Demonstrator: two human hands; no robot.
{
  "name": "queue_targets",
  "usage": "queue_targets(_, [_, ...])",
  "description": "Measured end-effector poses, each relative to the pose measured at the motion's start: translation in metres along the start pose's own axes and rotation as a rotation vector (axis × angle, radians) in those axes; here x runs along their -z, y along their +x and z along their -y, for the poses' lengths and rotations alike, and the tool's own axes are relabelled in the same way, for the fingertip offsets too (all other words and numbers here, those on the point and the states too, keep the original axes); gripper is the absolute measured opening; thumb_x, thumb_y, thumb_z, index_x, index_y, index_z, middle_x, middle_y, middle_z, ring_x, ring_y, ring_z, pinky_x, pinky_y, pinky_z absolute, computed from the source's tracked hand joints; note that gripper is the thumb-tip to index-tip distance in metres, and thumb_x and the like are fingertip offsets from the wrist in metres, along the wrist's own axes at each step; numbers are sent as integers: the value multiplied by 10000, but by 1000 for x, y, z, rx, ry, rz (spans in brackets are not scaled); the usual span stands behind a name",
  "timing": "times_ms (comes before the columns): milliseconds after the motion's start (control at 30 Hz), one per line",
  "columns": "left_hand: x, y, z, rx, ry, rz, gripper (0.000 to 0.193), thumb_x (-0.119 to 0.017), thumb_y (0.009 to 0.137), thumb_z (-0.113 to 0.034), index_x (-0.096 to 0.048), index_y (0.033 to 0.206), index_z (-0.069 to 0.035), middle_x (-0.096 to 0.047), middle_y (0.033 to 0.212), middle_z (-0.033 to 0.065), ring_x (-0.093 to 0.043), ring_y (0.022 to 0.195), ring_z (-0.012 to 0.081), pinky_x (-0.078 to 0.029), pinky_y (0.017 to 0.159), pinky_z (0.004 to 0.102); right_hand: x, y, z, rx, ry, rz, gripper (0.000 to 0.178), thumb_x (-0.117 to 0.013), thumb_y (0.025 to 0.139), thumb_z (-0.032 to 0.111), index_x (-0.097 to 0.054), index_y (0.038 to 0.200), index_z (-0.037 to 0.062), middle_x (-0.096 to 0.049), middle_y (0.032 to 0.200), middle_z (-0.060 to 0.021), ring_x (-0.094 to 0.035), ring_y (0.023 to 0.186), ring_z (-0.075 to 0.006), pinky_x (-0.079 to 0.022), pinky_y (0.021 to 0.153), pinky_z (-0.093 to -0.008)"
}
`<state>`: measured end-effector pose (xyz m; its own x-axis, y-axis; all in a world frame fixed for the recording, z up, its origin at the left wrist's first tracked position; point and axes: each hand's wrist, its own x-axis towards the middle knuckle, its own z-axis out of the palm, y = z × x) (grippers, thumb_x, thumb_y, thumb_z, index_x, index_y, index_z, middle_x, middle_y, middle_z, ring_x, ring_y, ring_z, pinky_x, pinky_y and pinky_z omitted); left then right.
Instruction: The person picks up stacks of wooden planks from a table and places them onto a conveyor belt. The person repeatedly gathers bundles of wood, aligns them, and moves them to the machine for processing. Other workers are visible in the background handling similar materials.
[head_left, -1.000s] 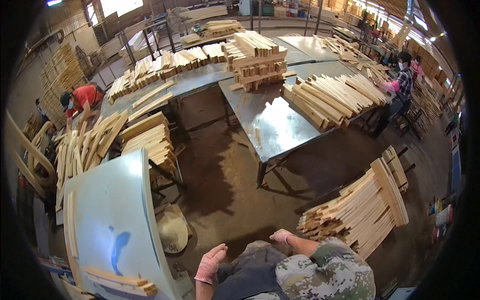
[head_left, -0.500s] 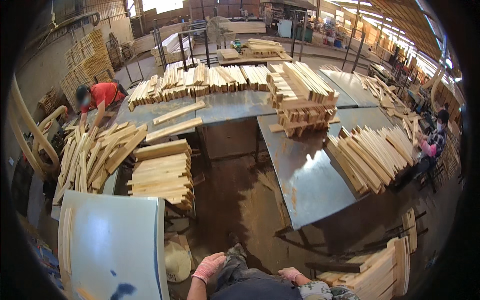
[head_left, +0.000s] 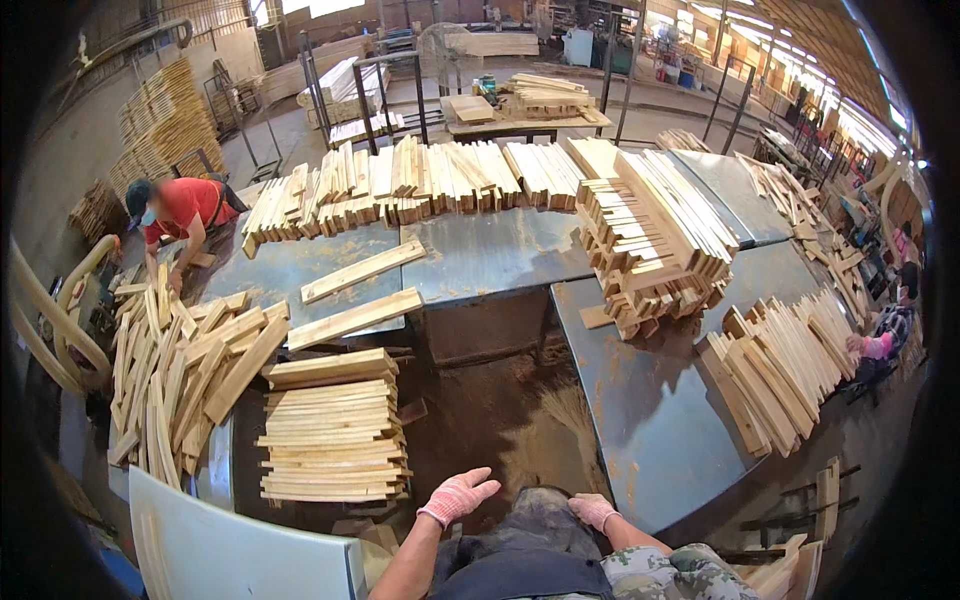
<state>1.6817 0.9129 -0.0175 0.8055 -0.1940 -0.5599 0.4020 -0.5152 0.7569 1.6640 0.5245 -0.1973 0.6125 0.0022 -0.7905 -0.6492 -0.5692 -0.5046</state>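
Note:
My left hand (head_left: 460,497), in a pink and white knit glove, hangs in front of my body with its fingers apart and nothing in them. My right hand (head_left: 594,510), gloved the same way, is by my right thigh, fingers stretched out and empty. Nearest to my left hand is a neat stack of wooden slats (head_left: 330,440). Two single boards (head_left: 362,272) lie beyond it on a metal-topped table (head_left: 490,250). Off my right hand is another metal table (head_left: 640,430) bearing a tall crisscross stack of slats (head_left: 655,240).
A loose heap of slats (head_left: 190,370) covers the left table, where a person in red (head_left: 190,210) bends over it. More slats (head_left: 785,360) lie at the right beside another worker (head_left: 890,320). A pale blue panel (head_left: 250,550) stands near left. A long slat row (head_left: 410,185) lines the back.
I have moved forward, so the tables and stacks appear closer. My left hand has risen and reaches further ahead with fingers spread; my right hand has also come forward.

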Motion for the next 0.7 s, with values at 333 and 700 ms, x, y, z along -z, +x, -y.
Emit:
queue_targets(333, [45, 164, 195, 943, -340, -323, 552, -599, 1026, -502, -762, 1250, -24, -737, 1319, 180, -673, 1240, 316, -506, 1050, 419, 53, 171, 179, 86, -319, 178, 396, -604, 1009, 388, -743, 1111, 31, -751, 1046, -193, -731, 1020, -379, -570, 878, -465])
queue_targets(700, [171, 301, 115, 748, -880, -373, 368, -625, 1029, -405, -700, 834, -101, -656, 754, 36, -619, 694, 264, -451, 618, 442, 109, 350, 430, 255, 115, 101, 667, -747, 1016, 303, -527, 1583, 30, -683, 932, 6, -572, 721, -101, -479, 654, -285])
